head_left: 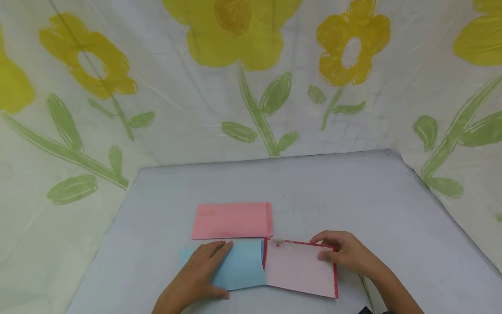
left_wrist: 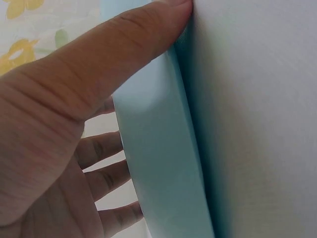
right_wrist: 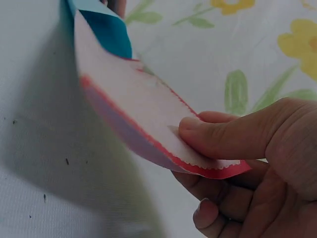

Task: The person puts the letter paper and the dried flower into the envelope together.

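Observation:
A light blue envelope (head_left: 243, 267) lies low in the middle of the head view, its open end facing right. My left hand (head_left: 201, 268) spans it, fingers at the far edge and thumb at the near edge, holding it. A pale pink card (head_left: 300, 269) with a scalloped red border sticks out of that open end. Its left end is hidden inside the envelope. At the card's far right corner, my right hand (head_left: 349, 252) pinches it between thumb and fingers. In the right wrist view the card (right_wrist: 133, 99) bends and its near side is raised above the table.
A pink envelope (head_left: 231, 221) with small print lies flat just beyond the blue one. The pale table (head_left: 164, 205) meets a white cloth backdrop (head_left: 188, 117) painted with yellow flowers. A thin dark cord (head_left: 366, 290) shows beside my right forearm.

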